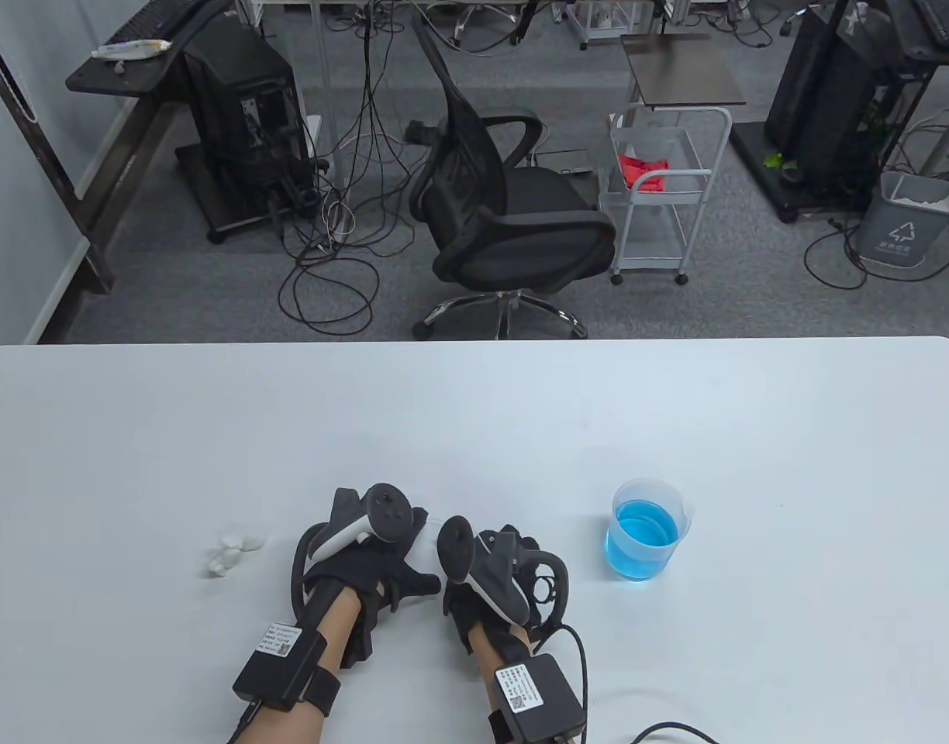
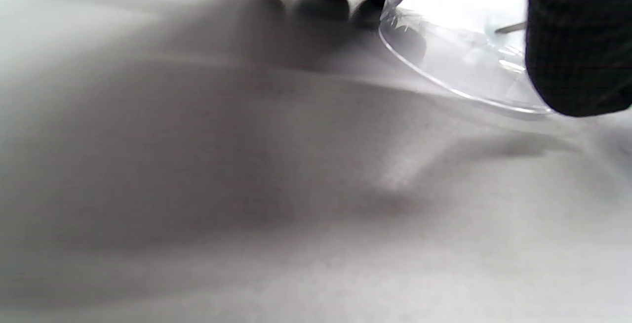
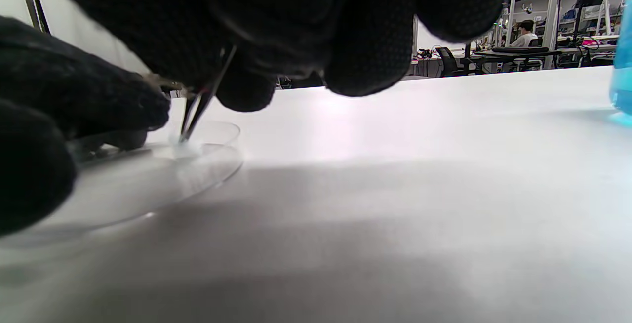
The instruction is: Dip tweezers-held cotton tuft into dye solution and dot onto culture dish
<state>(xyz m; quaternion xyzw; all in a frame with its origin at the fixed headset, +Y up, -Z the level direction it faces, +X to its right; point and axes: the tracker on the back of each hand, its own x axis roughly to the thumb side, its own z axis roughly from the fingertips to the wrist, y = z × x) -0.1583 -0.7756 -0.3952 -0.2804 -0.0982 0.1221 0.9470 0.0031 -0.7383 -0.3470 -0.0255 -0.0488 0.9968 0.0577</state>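
My right hand (image 3: 276,26): pinching tweezers (image 3: 197,110), tips down in the culture dish (image 3: 148,184). My left hand (image 1: 366,558): fingers gripping the dish rim. Beaker of blue dye (image 1: 647,540): worktop, right.

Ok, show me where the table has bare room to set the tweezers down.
Bare: the far half of the table; the strip between the right hand and the beaker of blue dye; the left corner beyond the cotton tufts. Crowded: around the culture dish, where the left hand also works.
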